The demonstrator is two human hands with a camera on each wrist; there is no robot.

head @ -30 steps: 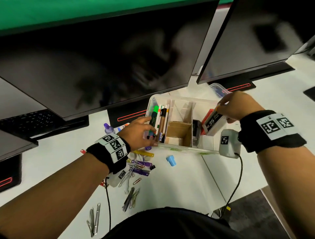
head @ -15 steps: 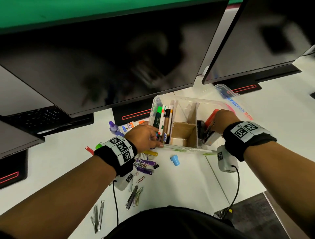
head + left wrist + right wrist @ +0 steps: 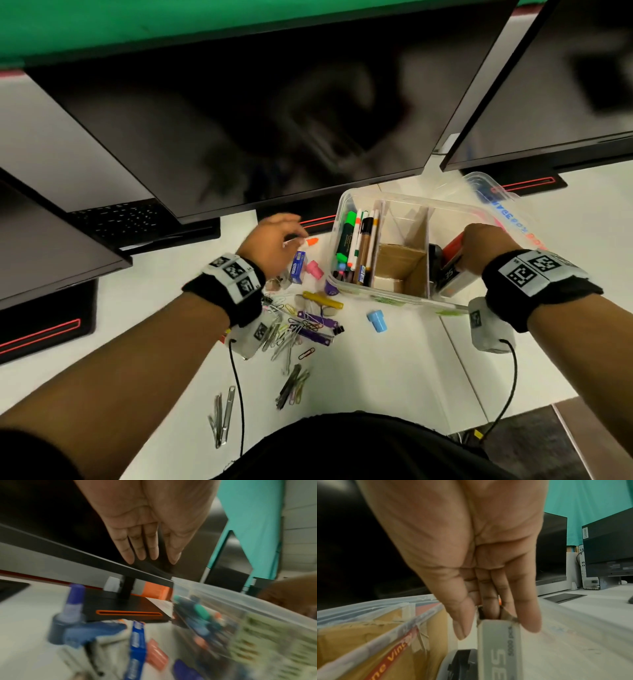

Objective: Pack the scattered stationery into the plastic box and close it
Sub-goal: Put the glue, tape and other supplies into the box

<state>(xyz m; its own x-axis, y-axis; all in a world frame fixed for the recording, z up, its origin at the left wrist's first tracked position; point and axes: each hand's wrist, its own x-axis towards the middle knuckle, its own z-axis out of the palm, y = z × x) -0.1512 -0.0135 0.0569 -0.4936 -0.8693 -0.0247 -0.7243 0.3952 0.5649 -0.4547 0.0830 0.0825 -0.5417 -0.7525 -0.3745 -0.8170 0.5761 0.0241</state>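
The clear rectangular plastic box (image 3: 394, 205) is set open under the black monitor's edge. A white cardboard staple carton (image 3: 500, 642) is pinched at its right end by the right hand (image 3: 486, 246). Straight, close-set fingers (image 3: 142, 547) are shown on the left hand (image 3: 274, 243) above scattered paper clips (image 3: 291, 332).

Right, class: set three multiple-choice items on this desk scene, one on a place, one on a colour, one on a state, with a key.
1. Where does the green highlighter lie?
A. left compartment of the plastic box
B. loose on the desk
C. right compartment

2. What colour is the loose cap in front of the box?
A. red
B. light blue
C. black

3. What is the right hand doing?
A. resting flat
B. gripping a staple box
C. closing a lid

Key: A, it lies among the pens there; B, it shows pale blue; B, fingers pinch its end.
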